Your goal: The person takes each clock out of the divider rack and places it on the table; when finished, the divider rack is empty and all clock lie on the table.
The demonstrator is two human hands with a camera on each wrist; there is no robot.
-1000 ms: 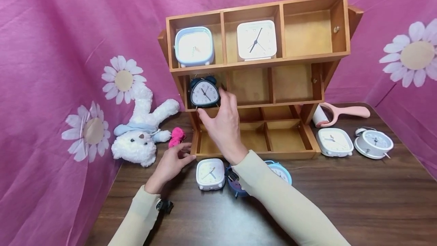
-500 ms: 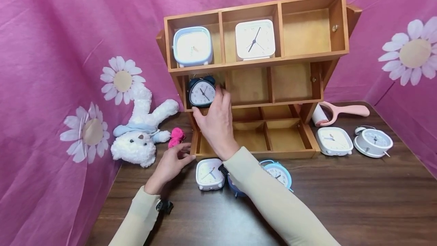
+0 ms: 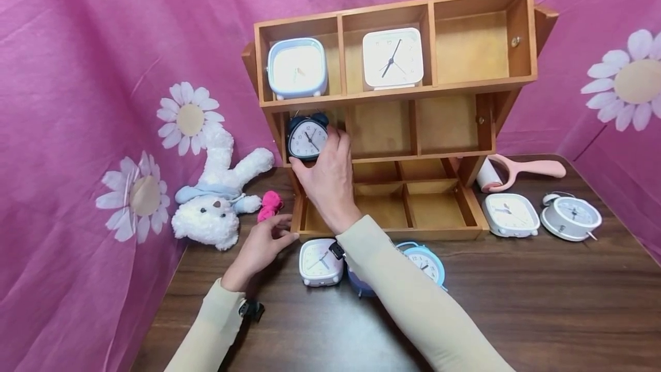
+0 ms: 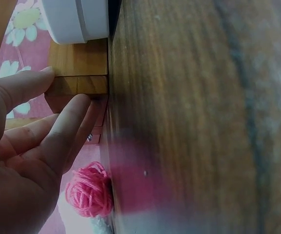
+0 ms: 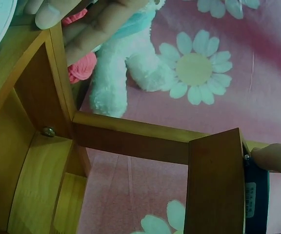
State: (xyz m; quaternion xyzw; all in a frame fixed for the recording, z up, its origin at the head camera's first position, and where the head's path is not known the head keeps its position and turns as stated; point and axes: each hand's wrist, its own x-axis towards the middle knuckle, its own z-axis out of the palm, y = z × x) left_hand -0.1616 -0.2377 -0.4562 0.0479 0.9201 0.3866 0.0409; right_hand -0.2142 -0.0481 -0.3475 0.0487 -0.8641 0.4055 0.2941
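Note:
A dark alarm clock with twin bells stands in the left compartment of the middle tier of a wooden shelf. My right hand holds it, thumb at its lower left and fingers along its right side. In the right wrist view the thumb tip touches the dark clock at the shelf's edge. My left hand grips the shelf's lower front left corner. In the left wrist view, thumb and fingers lie on either side of that wooden corner. A white clock stands just right of it.
On the top tier sit a blue-rimmed clock and a white square clock. Blue clocks lie partly under the right sleeve. At left are a white teddy bear and pink yarn; a pink lint roller lies right.
My right hand has moved slightly left and in towards the dark clock, its fingers covering more of the clock's right side. The left hand stays at the shelf corner. The view has shifted slightly.

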